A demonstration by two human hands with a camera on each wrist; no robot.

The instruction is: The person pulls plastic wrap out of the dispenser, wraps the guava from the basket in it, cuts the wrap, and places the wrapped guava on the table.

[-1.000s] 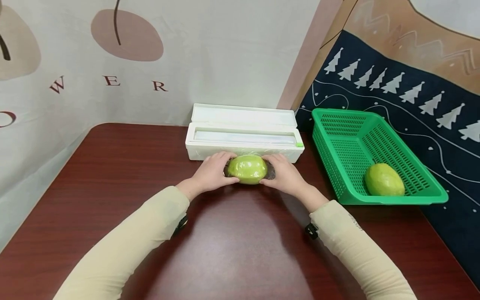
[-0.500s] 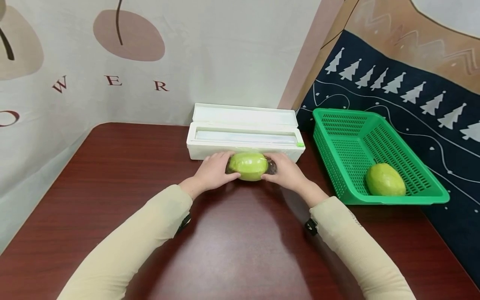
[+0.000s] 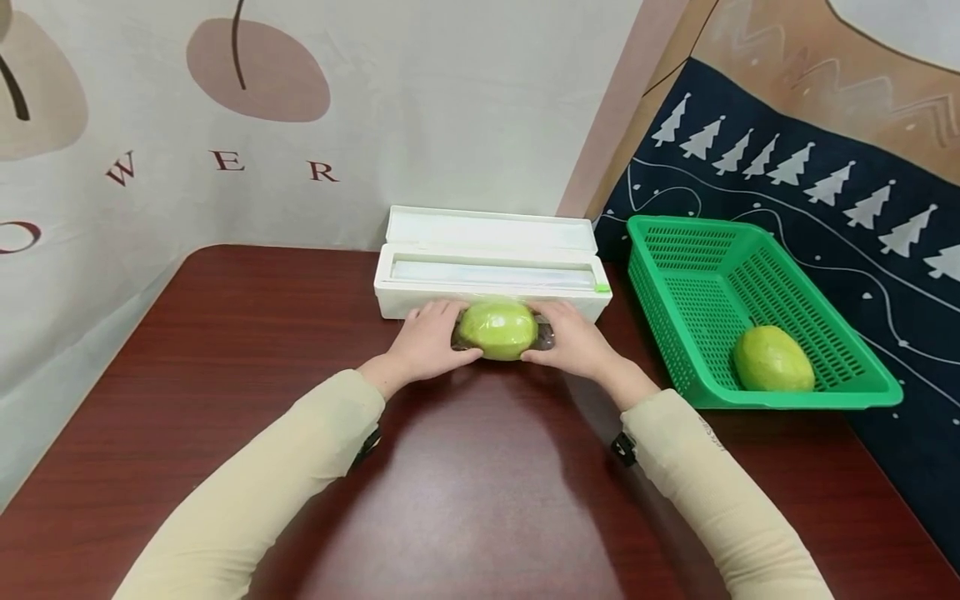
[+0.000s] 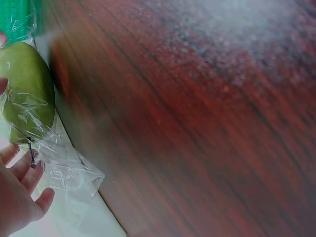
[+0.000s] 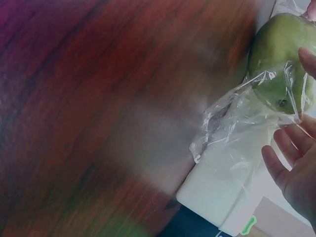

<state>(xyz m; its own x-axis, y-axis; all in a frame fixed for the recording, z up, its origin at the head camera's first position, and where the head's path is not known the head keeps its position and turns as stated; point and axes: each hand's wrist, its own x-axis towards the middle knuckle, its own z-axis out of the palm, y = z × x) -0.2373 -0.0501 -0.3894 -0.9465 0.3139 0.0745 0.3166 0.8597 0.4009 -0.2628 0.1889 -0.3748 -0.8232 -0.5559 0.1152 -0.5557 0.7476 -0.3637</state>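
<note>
Fruit (image 3: 498,330) in clear wrap (image 5: 229,121), ctr of frame just below white box (image 3: 408,298), long axis L-R btwn L hand (image 3: 426,343) & R hand (image 3: 574,342), both half-curled, gripping opp. ends, neither nearer.

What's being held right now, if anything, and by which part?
The fruit in front of the white box, held through clear film by its two ends: left hand on one, right hand on the other.

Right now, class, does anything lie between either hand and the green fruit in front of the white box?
Yes: clear film lies over the green fruit, its loose ends sticking out by the left hand and the right hand. Nothing else visible stands in the way.
</note>
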